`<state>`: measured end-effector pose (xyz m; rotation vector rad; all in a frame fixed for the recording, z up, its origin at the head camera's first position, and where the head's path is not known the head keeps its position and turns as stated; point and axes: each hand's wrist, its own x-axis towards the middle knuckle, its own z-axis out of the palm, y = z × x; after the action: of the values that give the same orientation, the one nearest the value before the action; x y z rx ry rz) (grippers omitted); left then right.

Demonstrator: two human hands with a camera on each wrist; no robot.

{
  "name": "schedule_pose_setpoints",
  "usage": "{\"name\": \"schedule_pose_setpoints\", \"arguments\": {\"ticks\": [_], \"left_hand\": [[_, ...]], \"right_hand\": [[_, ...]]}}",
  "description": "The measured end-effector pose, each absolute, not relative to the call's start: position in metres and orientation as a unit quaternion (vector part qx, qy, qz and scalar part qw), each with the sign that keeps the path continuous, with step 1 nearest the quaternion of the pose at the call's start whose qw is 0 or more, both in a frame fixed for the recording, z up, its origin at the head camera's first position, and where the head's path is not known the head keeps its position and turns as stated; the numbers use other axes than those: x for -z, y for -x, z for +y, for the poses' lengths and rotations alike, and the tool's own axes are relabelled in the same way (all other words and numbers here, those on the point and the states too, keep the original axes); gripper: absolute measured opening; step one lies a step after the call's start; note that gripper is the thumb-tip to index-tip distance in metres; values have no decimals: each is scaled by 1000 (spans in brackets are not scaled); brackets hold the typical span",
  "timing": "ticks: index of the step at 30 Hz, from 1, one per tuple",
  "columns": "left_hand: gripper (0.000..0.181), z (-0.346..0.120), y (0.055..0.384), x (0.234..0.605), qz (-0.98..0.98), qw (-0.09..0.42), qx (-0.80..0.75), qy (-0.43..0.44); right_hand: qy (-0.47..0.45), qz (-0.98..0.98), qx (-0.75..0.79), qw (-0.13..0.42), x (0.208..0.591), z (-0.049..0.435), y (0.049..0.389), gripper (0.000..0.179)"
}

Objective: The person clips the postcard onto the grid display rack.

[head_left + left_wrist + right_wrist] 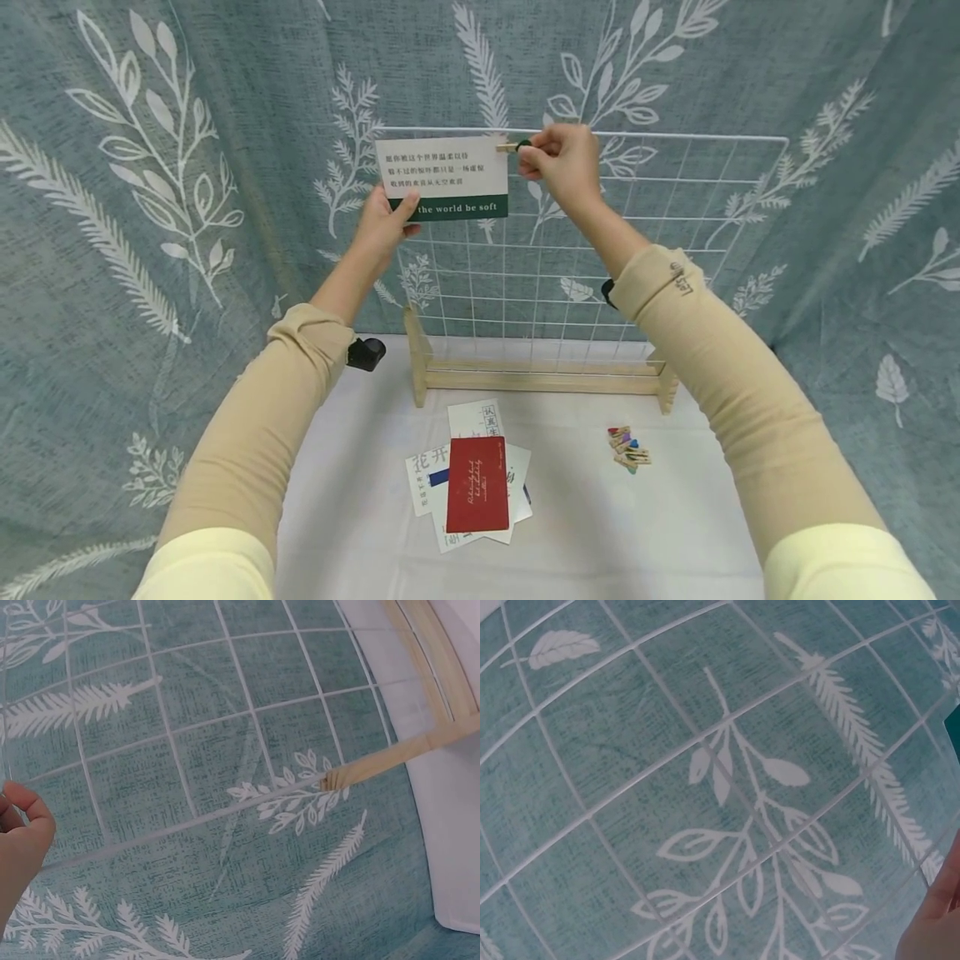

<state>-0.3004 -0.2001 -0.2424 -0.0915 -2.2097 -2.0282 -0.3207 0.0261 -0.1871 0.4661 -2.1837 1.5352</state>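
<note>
White wire grid [701, 739] fills view, bars running slantwise. Far side of grid: blue-green cloth [607, 750] printed with white plants. Single broad leaf [564, 649] at left, branch [759, 799] with rounded leaves in middle, feathery frond [855, 739] to its right, another sprig [949, 649] at right edge. Right hand [934, 922] at right border, partly cut off; finger grip hidden. Dark green sliver [954, 729] with pale edge at right border too, well apart from visible part of hand.
</note>
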Motion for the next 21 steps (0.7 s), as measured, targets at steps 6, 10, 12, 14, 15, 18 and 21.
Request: {"name": "schedule_pose_setpoints", "arguments": {"ticks": [6, 10, 12, 14, 15, 18, 21], "left_hand": [[33, -197, 302, 241, -734, 73, 674, 31], [34, -190, 301, 239, -740, 111, 663, 7], [33, -184, 300, 239, -737, 144, 661, -11], [32, -179, 299, 240, -728, 179, 661, -24], [32, -177, 299, 241, -723, 196, 662, -25], [34, -173, 297, 242, -725, 236, 647, -28], [38, -173, 296, 243, -736, 260, 624, -39]], "right_hand": [[-162, -779, -564, 219, 188, 23, 320, 19], [-141, -772, -578, 224, 192, 16, 318, 22], [-127, -770, -583, 226, 193, 13, 317, 23], [-117, -772, -581, 231, 195, 11, 317, 23], [-113, -772, -580, 233, 195, 11, 316, 23], [-112, -776, -572, 240, 197, 10, 315, 25], [-123, -783, -555, 254, 200, 11, 313, 27]]}}
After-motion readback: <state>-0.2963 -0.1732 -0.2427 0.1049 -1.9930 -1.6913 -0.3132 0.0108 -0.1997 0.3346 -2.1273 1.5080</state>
